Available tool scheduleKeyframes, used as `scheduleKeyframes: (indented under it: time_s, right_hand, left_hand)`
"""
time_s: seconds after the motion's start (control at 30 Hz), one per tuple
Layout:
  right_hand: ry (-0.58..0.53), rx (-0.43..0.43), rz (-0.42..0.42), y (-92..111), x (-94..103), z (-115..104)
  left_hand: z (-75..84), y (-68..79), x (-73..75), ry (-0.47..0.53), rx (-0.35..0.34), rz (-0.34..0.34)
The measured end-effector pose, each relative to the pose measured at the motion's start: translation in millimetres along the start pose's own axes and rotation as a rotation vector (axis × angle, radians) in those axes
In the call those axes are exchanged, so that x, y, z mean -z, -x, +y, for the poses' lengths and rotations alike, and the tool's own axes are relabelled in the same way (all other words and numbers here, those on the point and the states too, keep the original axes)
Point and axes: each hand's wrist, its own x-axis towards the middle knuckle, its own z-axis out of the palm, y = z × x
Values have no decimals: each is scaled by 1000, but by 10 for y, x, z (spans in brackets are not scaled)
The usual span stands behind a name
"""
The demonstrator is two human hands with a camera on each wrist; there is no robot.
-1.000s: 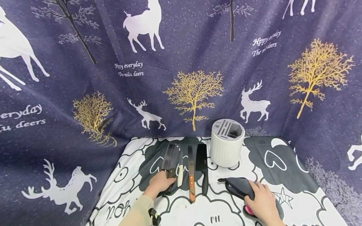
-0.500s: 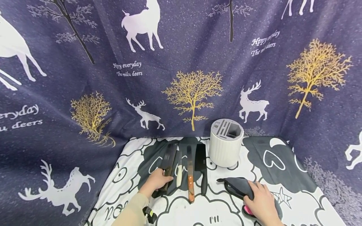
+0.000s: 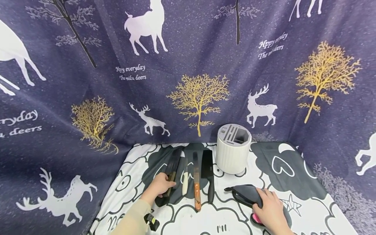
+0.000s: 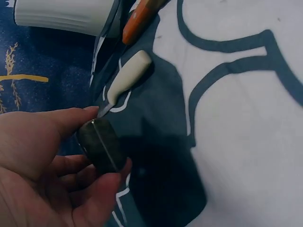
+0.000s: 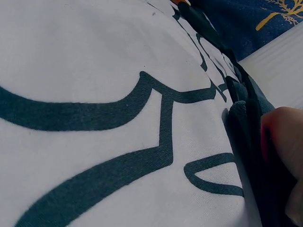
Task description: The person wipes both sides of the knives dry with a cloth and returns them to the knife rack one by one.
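Note:
My left hand (image 3: 158, 185) holds a cleaver (image 3: 174, 160) by its dark wooden handle; the blade points away from me, its face dark and tilted. In the left wrist view the butt of the handle (image 4: 101, 144) shows between thumb and fingers, with a shadow on the cloth beside it. Just right of it lie a white-handled knife (image 3: 185, 183), a long knife with an orange-brown wooden handle (image 3: 197, 192) and a black cleaver (image 3: 207, 164). My right hand (image 3: 271, 210) grips a dark grey, soft-looking thing with a pink part (image 3: 246, 193); its kind is unclear.
A white ribbed knife block (image 3: 233, 156) with slots in its grey top stands at the back, right of the black cleaver. A patterned cloth (image 3: 188, 218) covers the table. Behind it hangs a dark blue curtain (image 3: 182, 49) with deer and trees.
The left hand has shifted a little left with the cleaver, whose blade has turned from a broad silvery face to a narrower dark one. The right hand keeps its hold.

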Motion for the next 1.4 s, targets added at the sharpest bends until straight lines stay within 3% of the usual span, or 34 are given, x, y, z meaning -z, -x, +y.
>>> scheduleKeyframes:
  time_s: [0.33,0.6,0.8,1.0,1.17,1.4]
  right_hand:
    - [32,9,-27,36,66,-5]
    - [112,-98,-125,46,235,-153]
    - [73,-33,-15,8,207,-99]
    - [-3,65,120,-34,235,1]
    - [-65,71,150,-61,323,64]
    - [-107,63,199,-104,558,134]
  left_hand:
    - [-16,-13,171,28,54,-38]
    - [-73,-25,261,-44,49,-6]
    - [-127,-19,315,-77,27,33]
    - [-186,-31,394,-49,31,2]
    - [-249,-7,447,49,48,-39]
    - [-319,63,457,406,113,-190]
